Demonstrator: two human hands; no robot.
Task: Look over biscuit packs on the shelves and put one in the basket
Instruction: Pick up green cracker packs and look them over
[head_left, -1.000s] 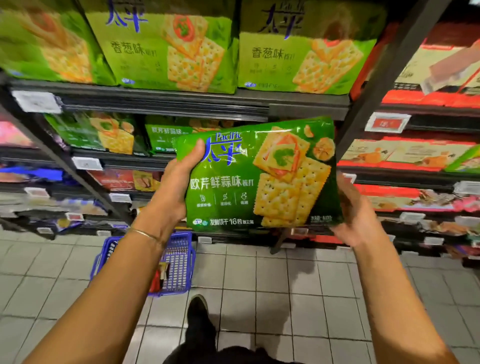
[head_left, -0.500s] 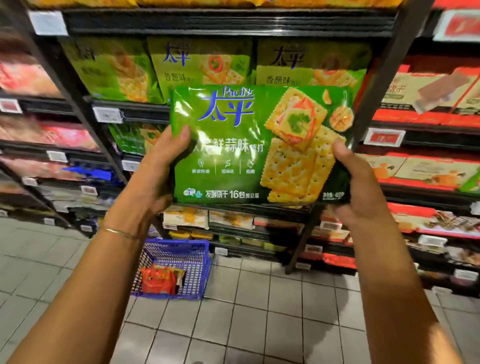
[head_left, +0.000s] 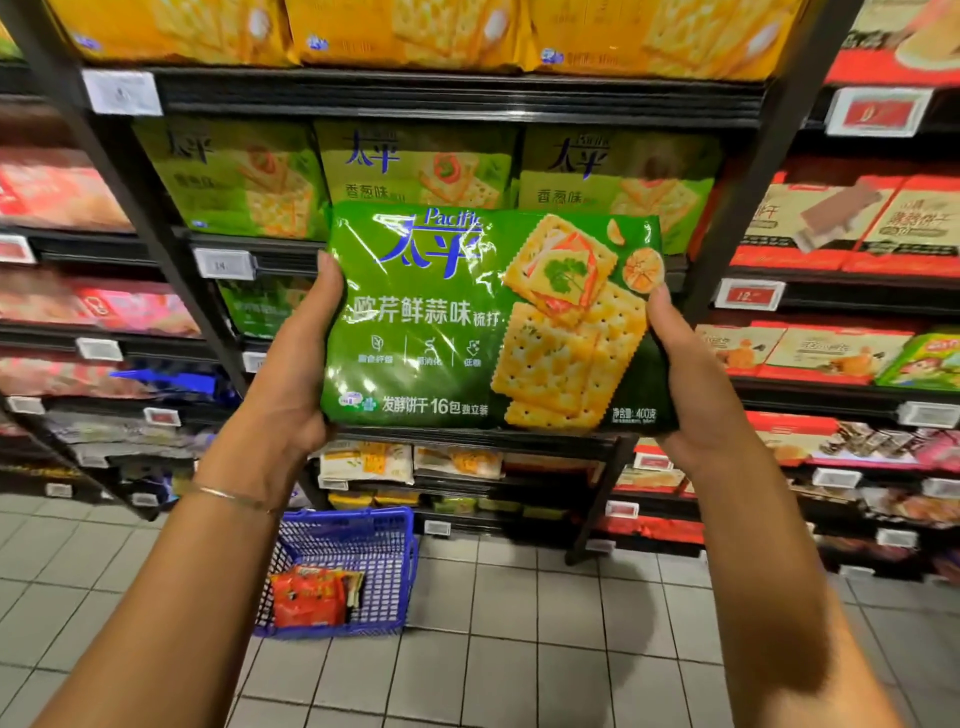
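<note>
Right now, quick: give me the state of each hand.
Left hand: grips the left edge of the green biscuit pack.
Right hand: grips the same pack's right edge.

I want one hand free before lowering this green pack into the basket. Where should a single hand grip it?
Probably a short side edge, coming in from the side, thumb on the front as the right hand has it. The pack is wide, flat and glossy, so its face offers no hold.

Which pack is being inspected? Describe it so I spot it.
Find the centre shelving bay and its pale green packs. In front of them, the deep green cracker pack alone is off the shelf, left hand and right hand gripping its ends.
</note>
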